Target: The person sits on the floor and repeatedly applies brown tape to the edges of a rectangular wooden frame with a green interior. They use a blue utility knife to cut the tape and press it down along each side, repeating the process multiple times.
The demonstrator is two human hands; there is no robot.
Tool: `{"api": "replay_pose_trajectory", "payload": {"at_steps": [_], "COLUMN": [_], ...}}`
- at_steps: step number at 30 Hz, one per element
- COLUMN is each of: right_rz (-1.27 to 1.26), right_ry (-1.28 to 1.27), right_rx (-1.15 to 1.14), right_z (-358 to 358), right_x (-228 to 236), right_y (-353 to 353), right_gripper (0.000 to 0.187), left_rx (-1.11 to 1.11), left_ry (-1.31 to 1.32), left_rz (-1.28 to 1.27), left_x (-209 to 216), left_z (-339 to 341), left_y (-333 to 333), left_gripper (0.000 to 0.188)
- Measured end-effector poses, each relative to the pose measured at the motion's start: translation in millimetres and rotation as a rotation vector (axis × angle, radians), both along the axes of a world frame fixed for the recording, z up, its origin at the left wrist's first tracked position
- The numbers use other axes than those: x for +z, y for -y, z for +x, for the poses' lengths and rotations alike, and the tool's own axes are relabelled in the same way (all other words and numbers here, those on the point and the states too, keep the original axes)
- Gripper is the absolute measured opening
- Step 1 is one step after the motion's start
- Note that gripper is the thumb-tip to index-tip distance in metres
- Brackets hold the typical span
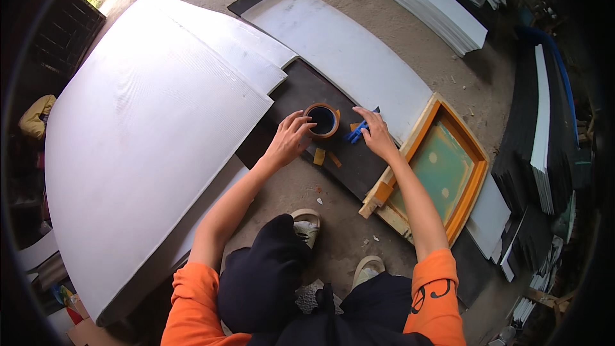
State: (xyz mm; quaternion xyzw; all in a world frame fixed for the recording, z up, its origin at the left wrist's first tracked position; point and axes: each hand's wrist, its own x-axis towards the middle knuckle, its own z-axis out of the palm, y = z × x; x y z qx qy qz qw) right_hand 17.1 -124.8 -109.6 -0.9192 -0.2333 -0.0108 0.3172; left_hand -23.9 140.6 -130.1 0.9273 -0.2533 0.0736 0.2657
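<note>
A round tub (322,120) with an orange-brown rim and dark contents stands on a black board (312,83) in front of me. My left hand (288,140) is at its left side, fingers apart and curved, with the fingertips at the rim; I cannot tell how firmly they touch. To the right of the tub lies a small crumpled blue thing (355,136), its kind unclear. My right hand (377,131) is right beside it, fingers spread and bent, partly covering it. Small yellow-brown pieces (319,156) lie on the board near the tub.
A wooden-framed screen (471,186) with a green mesh lies at the right, under my right forearm. Large white sheets (160,122) fill the left. Another white sheet (346,45) lies beyond the board. Stacked white panels (442,9) and dark sheets (522,134) stand farther right.
</note>
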Motion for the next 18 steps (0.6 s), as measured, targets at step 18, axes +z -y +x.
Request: {"api": "replay_pose_trajectory", "payload": {"at_steps": [18], "right_rz": [0.461], "right_ry": [-0.481], "right_rx": [0.067], "right_z": [55], "right_x": [-43], "right_y": [-34], "right_gripper": [0.035], "left_rx": [-0.288], "left_ry": [0.028], "left_rz": [0.072], "left_x": [-13], "left_z": [33], "left_y": [-23], "left_gripper": [0.026]}}
